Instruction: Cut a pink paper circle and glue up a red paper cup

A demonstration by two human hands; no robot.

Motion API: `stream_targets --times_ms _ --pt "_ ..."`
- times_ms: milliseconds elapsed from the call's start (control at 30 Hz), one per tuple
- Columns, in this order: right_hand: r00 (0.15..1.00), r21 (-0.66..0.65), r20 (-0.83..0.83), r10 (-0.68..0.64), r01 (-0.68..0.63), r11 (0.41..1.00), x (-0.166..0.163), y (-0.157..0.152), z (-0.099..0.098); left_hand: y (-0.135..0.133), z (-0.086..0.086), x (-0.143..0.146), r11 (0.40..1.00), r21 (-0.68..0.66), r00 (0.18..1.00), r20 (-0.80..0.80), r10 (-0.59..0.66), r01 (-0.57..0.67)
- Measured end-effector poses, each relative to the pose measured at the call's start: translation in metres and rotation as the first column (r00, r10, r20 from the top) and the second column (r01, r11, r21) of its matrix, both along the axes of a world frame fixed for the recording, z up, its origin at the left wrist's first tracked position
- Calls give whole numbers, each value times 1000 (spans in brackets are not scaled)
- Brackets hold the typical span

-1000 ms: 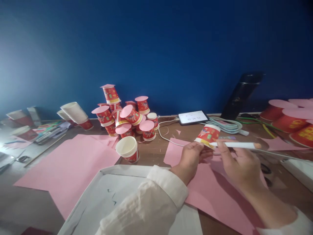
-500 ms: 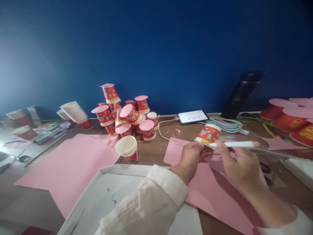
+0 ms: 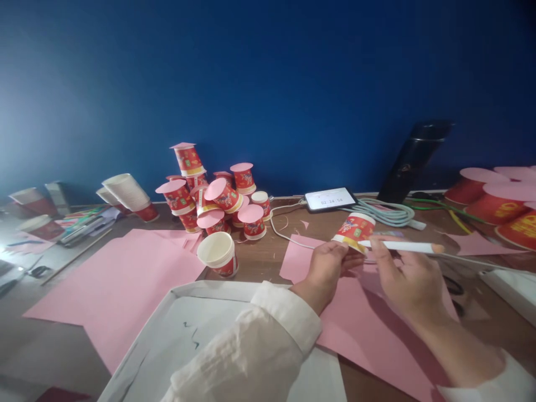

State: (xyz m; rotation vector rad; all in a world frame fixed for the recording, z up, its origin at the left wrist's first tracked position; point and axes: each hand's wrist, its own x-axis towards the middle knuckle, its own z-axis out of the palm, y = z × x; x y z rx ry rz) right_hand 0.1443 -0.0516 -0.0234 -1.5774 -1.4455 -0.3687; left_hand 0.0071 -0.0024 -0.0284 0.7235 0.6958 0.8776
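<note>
A red patterned paper cup (image 3: 355, 228) is tilted upside down, its yellow-and-white rim toward me. My left hand (image 3: 329, 268) is closed on it near the rim. In my right hand (image 3: 408, 279) a white marker (image 3: 402, 246) is pinched, its left end at the cup's rim; the tip is hidden by the cup and fingers. Beneath both hands lies a sheet of pink paper (image 3: 372, 340). To the left, a paper cup (image 3: 218, 254) stands upright, its mouth open upward.
Red cups topped with pink discs (image 3: 226, 195) are piled against the wall. A phone (image 3: 329, 199) showing a timer lies by a coiled cable (image 3: 389, 212) and a leaning black bottle (image 3: 414, 162). Pink sheets (image 3: 125, 279), a white tray (image 3: 184, 307) and stacked cups (image 3: 129, 195) are on the left.
The cup has tilted slightly in my left hand, and the marker has shifted slightly along its rim. Everything else stays where it was.
</note>
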Motion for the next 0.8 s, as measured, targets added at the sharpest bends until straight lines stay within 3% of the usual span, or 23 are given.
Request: stream_targets --times_ms 233,333,800 --pt "999 11 13 -43 43 999 1 1 -1 0 -1 0 1000 -9 1000 2 -3 3" --pt "999 -25 36 -25 26 999 2 1 -1 0 -3 1 1000 -5 999 38 13 -13" --pt "997 53 71 28 -32 998 -1 0 3 0 -1 2 999 -26 998 40 39 -38"
